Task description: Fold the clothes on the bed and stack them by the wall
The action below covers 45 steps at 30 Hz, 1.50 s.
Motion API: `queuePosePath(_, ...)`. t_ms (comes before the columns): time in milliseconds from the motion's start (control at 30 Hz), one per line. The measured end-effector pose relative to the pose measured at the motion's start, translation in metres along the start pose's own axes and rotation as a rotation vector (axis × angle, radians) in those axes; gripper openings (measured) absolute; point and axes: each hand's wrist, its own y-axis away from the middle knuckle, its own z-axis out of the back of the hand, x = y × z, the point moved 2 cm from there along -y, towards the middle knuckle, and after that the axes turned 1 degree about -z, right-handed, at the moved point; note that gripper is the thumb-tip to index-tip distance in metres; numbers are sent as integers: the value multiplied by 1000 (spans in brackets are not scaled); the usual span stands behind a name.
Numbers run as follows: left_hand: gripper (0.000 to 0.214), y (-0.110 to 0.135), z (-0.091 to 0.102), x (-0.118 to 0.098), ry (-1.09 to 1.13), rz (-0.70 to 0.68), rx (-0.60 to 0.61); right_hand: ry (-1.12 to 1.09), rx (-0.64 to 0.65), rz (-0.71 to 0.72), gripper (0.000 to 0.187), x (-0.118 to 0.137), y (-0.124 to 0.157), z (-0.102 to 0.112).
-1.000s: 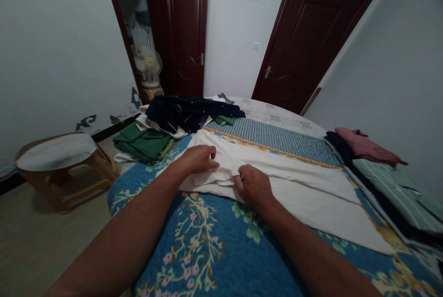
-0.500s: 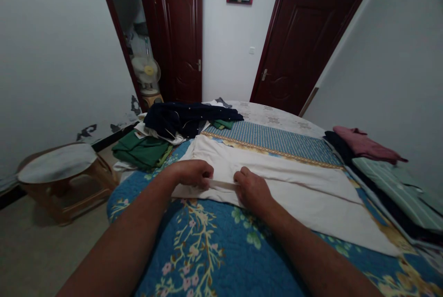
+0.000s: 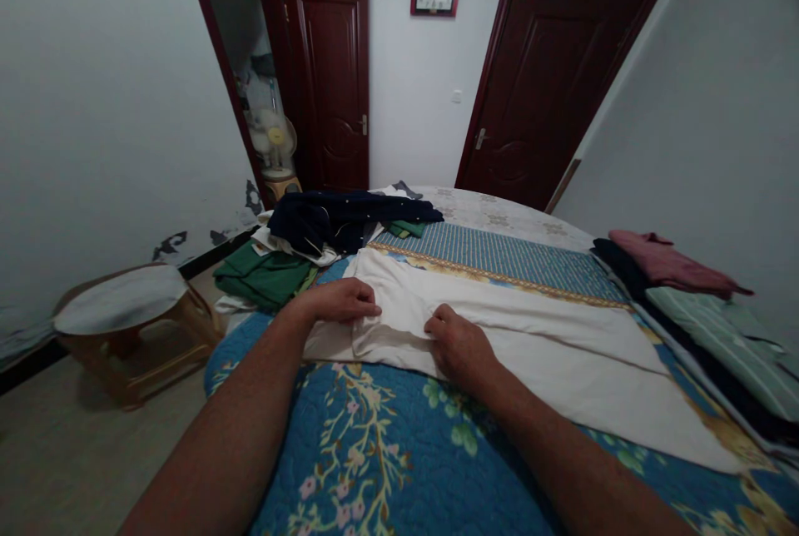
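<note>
A cream-white garment [image 3: 499,328] lies spread lengthwise on a blue floral quilt [image 3: 374,453] that covers the bed. My left hand [image 3: 340,301] rests on the garment's near left end, fingers together and laid flat over the cloth. My right hand [image 3: 459,344] presses on the same end a little to the right, fingers curled down onto a fold of the fabric. Between the two hands the cloth bunches into a small ridge.
A pile of dark navy clothes [image 3: 343,215] and green clothes [image 3: 265,276] sits at the bed's far left corner. Folded striped green [image 3: 717,328] and pink [image 3: 667,263] garments lie along the right wall. A wooden stool [image 3: 125,328] stands on the floor left. Two dark red doors behind.
My hands held a narrow strip of the garment's edge stretched between them; now that edge is laid down and both hands rest on the cloth. The view has shifted slightly.
</note>
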Motion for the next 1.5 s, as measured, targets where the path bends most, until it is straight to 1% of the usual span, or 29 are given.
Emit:
queuePosePath(67, 29, -5, 4, 9, -51, 81, -180, -9, 0, 10, 27, -2, 1, 0)
queuePosePath(100, 25, -7, 6, 15, -73, 131, -245, -7, 0, 20, 26, -2, 1, 0)
queuePosePath(167, 23, -11, 8, 24, -106, 213, -297, 7, 9, 45, 21, -3, 3, 0)
queuePosePath(233, 23, -13, 9, 29, -156, 254, -290, 21, 30, 65, 18, -3, 3, 0)
queuePosePath(300, 22, -13, 9, 28, -250, 254, -301, 20, 36, 77, 21, -3, 4, 1)
queuePosePath(333, 21, -13, 10, 25, -303, 237, -329, 15, 35, 83, 24, -3, 4, 2)
queuePosePath(367, 22, -13, 9, 21, -344, 203, -369, 11, 34, 90, 26, -3, 3, 2)
queuePosePath(433, 27, -15, 4, 10, -348, 77, -423, 16, 46, 102, 26, -3, 3, 3)
queuePosePath(467, 30, -16, -1, 3, -314, -4, -409, 24, 60, 106, 25, -3, 2, 3)
queuePosePath(500, 33, -18, -8, -4, -273, -82, -364, 33, 75, 107, 24, -4, 2, 4)
queuePosePath(567, 39, -20, -22, -16, -245, -189, -233, 44, 95, 117, 24, -6, 4, 6)
queuePosePath(600, 44, -21, -28, -20, -271, -213, -179, 44, 100, 130, 24, -7, 5, 8)
queuePosePath(667, 60, -19, -35, -25, -341, -232, -107, 30, 90, 159, 22, -8, 7, 12)
queuePosePath(733, 76, -16, -35, -24, -340, -232, -66, 6, 79, 172, 23, -9, 9, 14)
queuePosePath(800, 80, -13, -29, -19, -294, -200, -60, -8, 68, 146, 33, -11, 8, 14)
queuePosePath(867, 78, -12, -23, -11, -287, -149, -99, 2, 51, 86, 40, -14, 5, 12)
queuePosePath(967, 81, -11, -16, 0, -332, -96, -144, 21, 14, -3, 33, -19, 2, 8)
queuePosePath(1033, 88, -11, -13, 6, -354, -74, -161, 2, 12, -20, 27, -21, 1, 7)
queuePosePath(1067, 88, -12, -11, 9, -363, -64, -178, -12, 12, -23, 24, -21, 1, 6)
queuePosePath(1133, 79, -15, -6, 16, -368, -35, -255, -28, 14, -33, 22, -20, 1, 4)
queuePosePath(1233, 60, -26, 7, 27, -306, 82, -472, -16, 3, -54, 22, -18, 0, 1)
queuePosePath(1300, 58, -36, 15, 35, -194, 159, -614, -17, -33, -68, 24, -19, -1, -2)
queuePosePath(1333, 60, -42, 18, 38, -134, 176, -659, -24, -67, -80, 25, -21, -2, -3)
queuePosePath(1433, 62, -59, 20, 45, 0, 141, -695, -64, -220, -81, 25, -31, -4, -4)
queuePosePath(1500, 62, -68, 18, 48, 63, 107, -708, -103, -306, -10, 22, -38, -5, -5)
